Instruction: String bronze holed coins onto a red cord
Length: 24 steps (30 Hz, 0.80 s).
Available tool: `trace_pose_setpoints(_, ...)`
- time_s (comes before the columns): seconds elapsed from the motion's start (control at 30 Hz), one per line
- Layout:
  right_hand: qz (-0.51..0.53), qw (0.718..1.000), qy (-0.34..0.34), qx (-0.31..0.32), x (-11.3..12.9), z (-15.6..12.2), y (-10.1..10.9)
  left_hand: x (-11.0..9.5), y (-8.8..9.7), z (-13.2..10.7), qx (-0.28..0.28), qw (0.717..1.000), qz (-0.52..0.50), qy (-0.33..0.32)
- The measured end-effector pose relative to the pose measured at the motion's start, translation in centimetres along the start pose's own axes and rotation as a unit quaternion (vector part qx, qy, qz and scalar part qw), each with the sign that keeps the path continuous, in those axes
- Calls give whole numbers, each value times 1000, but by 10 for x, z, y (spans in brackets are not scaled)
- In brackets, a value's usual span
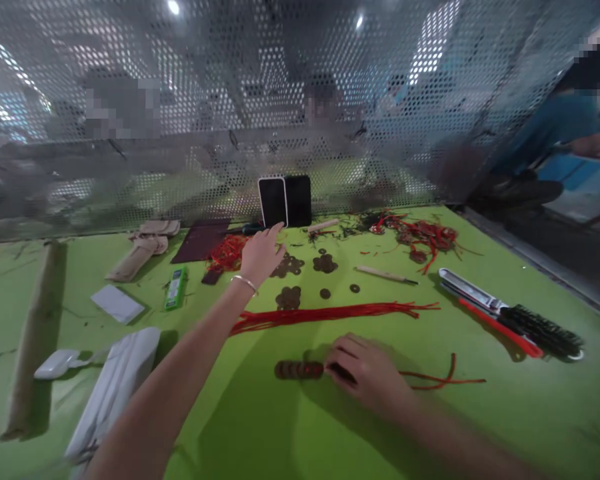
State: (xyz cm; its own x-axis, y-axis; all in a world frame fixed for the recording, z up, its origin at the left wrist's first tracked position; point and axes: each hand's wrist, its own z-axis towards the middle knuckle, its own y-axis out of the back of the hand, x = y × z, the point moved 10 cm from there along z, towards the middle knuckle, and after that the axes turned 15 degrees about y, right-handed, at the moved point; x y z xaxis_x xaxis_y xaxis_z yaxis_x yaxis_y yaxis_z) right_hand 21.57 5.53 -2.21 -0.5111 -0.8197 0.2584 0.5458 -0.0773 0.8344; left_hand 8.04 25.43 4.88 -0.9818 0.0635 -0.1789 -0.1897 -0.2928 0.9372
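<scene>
My left hand (263, 255) reaches far across the table, index finger stretched out at the lower edge of a white-framed phone (273, 202). From here I cannot tell whether the fingertip touches it. Beneath and beside that hand lie piles of dark round coins (325, 263). My right hand (363, 373) is closed, slightly blurred, at the right end of a string of coins (299, 370). Red cord ends (443, 380) trail out on its other side. Its fingers hide the middle of the cord. A bundle of red cords (330, 312) stretches between the hands.
A black panel (299, 200) stands beside the phone against a perforated metal screen (205, 153). Tangled red cords with coins (425, 237), a thin wooden-handled tool (387, 275) and a hairbrush (545, 330) lie rightward. Leftward are a green box (176, 288), white card (117, 304) and roll (35, 340).
</scene>
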Motion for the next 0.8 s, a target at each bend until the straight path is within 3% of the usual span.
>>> trace_pose_setpoints(0.03,3,1000,-3,-6,-1,-1,-1,8,-10,21,-5,998,44,43)
trace_pose_setpoints(0.1,12,1000,-4,-19,-2,-1,-3,16,-29,51,-13,995,67,71)
trace_pose_setpoints(0.2,17,999,4,-51,-3,-3,-5,32,-55,73,-21,991,87,99)
trace_pose_setpoints(0.33,12,995,26,-93,-4,-2,-3,48,-76,80,-26,989,102,105)
trace_pose_setpoints(0.57,-11,984,51,-168,1,3,11,46,-85,81,-42,992,99,67)
trace_pose_setpoints(0.8,-10,992,25,-125,-2,3,8,44,-88,82,-46,993,95,51)
